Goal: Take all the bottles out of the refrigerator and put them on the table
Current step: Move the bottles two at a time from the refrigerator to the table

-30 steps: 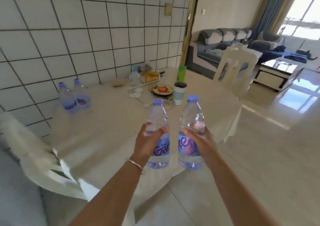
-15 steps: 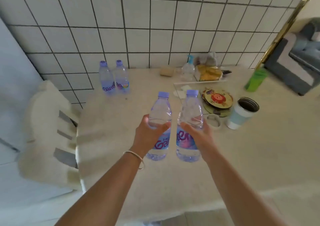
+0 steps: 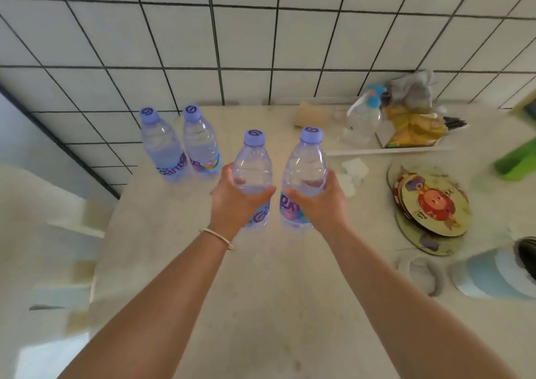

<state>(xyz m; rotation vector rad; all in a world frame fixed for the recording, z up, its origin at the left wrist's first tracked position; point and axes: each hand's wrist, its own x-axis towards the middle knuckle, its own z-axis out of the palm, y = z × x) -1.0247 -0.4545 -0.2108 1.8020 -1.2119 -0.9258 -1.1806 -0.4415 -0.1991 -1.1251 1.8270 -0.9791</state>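
My left hand (image 3: 236,201) grips a clear water bottle (image 3: 253,164) with a purple cap, held upright. My right hand (image 3: 317,201) grips a second such bottle (image 3: 306,164) right beside it. Both bottles are over the middle of the beige table (image 3: 261,291); whether their bases touch it I cannot tell. Two more purple-capped bottles (image 3: 162,146) (image 3: 200,143) stand side by side on the table near the tiled wall, to the left of and behind my hands. The refrigerator is out of view.
At the back right stand a clear spray bottle (image 3: 362,120) and a tray with yellow packets (image 3: 412,132). Round coasters (image 3: 429,204) and a green cup (image 3: 519,161) lie to the right, a mug (image 3: 493,274) at the near right. A white chair (image 3: 52,233) stands left of the table.
I have moved closer to the table and turned left; both held bottles have travelled forward over the tabletop toward the two standing bottles. Both grips are unchanged.
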